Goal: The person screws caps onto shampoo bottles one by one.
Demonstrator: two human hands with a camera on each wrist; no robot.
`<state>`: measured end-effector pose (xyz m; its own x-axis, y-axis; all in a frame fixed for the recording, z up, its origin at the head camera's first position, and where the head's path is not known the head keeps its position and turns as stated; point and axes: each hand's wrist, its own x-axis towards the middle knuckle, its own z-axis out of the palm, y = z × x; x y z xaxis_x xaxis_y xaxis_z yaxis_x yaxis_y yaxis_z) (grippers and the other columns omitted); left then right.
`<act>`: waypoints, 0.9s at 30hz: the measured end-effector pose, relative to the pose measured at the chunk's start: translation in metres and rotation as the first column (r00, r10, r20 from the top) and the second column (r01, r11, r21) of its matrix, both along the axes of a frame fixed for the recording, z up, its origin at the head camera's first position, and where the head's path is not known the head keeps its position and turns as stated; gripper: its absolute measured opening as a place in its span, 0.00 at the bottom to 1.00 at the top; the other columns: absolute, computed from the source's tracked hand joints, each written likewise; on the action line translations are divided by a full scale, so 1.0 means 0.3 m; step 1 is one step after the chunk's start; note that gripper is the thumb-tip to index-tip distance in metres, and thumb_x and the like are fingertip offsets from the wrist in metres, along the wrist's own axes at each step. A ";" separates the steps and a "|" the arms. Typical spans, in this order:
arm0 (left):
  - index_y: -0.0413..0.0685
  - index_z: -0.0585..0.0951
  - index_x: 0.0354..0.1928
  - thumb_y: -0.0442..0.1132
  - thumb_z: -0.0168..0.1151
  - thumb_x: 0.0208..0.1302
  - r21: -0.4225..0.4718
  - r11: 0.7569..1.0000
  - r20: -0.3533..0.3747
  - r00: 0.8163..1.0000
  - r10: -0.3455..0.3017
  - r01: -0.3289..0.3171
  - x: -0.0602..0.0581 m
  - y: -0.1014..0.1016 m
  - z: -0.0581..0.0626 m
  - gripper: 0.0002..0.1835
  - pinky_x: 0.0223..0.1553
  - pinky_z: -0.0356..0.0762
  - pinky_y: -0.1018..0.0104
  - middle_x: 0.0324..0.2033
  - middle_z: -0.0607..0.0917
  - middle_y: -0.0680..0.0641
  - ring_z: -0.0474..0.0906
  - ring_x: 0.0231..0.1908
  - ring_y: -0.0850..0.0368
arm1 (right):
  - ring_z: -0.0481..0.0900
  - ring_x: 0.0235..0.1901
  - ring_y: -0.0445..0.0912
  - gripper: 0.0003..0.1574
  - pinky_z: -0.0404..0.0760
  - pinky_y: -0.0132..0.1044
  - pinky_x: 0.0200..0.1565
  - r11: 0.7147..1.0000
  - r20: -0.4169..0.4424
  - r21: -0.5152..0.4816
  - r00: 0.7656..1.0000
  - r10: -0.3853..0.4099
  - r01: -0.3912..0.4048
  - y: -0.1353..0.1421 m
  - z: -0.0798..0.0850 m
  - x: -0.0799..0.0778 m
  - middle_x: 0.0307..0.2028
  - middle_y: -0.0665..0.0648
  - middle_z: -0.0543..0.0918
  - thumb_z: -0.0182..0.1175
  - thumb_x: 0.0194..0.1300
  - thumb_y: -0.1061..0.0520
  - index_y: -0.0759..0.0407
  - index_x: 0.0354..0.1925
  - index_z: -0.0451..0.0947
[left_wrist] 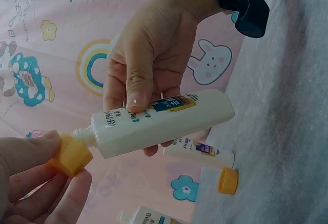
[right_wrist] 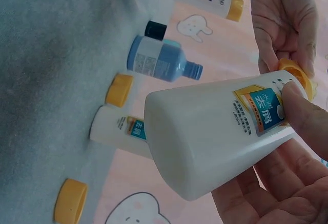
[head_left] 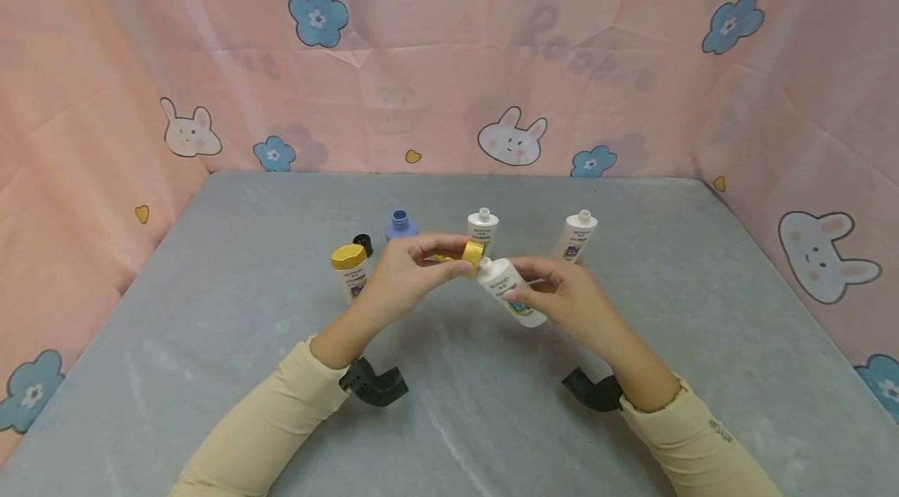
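Observation:
My left hand (head_left: 403,275) pinches a yellow cap (head_left: 473,257) between thumb and fingers. Tilted in my right hand (head_left: 570,300) is a white plastic bottle (head_left: 500,284), its neck pointing up and left toward the cap. The thumb lies on the label side, fingers behind. In the left wrist view the cap (left_wrist: 72,155) sits right at the mouth of the bottle (left_wrist: 164,124); whether it is seated on the threads I cannot tell. The right wrist view shows the bottle's base (right_wrist: 169,149) close up, above the table.
Behind the hands stand a white bottle with a yellow cap (head_left: 349,259), a black cap (head_left: 363,243), a blue uncapped bottle (head_left: 401,225) and two uncapped white bottles (head_left: 482,225) (head_left: 579,232). Loose yellow caps (right_wrist: 119,90) lie on the grey table (head_left: 449,419). Pink printed cloth (head_left: 421,76) surrounds it.

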<state>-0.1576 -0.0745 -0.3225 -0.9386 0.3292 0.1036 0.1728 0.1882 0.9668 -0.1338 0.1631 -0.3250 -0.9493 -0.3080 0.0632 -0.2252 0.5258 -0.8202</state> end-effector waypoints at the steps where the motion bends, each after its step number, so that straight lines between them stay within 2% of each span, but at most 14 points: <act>1: 0.45 0.85 0.52 0.38 0.71 0.61 -0.012 1.000 -0.010 1.000 -0.002 0.002 0.000 -0.001 0.000 0.16 0.49 0.85 0.65 0.50 0.88 0.47 0.84 0.48 0.54 | 0.86 0.45 0.53 0.23 0.87 0.46 0.45 1.000 -0.004 0.002 1.000 0.004 -0.004 0.000 -0.001 0.000 0.52 0.63 0.86 0.67 0.64 0.57 0.61 0.57 0.81; 6: 0.45 0.85 0.53 0.38 0.72 0.60 -0.057 0.998 -0.042 0.999 -0.008 0.006 0.004 -0.004 0.002 0.18 0.46 0.85 0.66 0.50 0.88 0.46 0.84 0.47 0.51 | 0.85 0.44 0.52 0.22 0.86 0.42 0.45 0.999 -0.043 0.029 0.999 0.030 -0.029 -0.002 -0.007 -0.002 0.51 0.62 0.86 0.67 0.64 0.59 0.62 0.56 0.81; 14: 0.44 0.85 0.53 0.36 0.72 0.59 -0.058 0.997 -0.085 0.995 -0.046 0.041 0.002 -0.004 -0.003 0.19 0.48 0.85 0.67 0.50 0.87 0.45 0.83 0.47 0.56 | 0.84 0.46 0.50 0.22 0.84 0.34 0.48 0.997 -0.105 0.052 0.992 0.068 -0.063 -0.007 -0.013 -0.002 0.51 0.60 0.86 0.67 0.64 0.60 0.63 0.56 0.81; 27: 0.43 0.86 0.52 0.37 0.72 0.59 -0.077 0.994 -0.116 0.989 -0.092 0.084 0.008 -0.003 -0.004 0.18 0.47 0.84 0.69 0.47 0.87 0.46 0.83 0.46 0.57 | 0.84 0.44 0.52 0.23 0.85 0.43 0.48 0.994 -0.109 0.074 0.991 0.082 -0.074 -0.008 -0.021 -0.002 0.47 0.60 0.87 0.68 0.62 0.60 0.63 0.55 0.82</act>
<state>-0.1553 -0.0754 -0.3238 -0.8879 0.4207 0.1863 0.3050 0.2349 0.9229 -0.1345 0.1607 -0.3313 -0.9104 -0.3882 0.1429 -0.3556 0.5582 -0.7497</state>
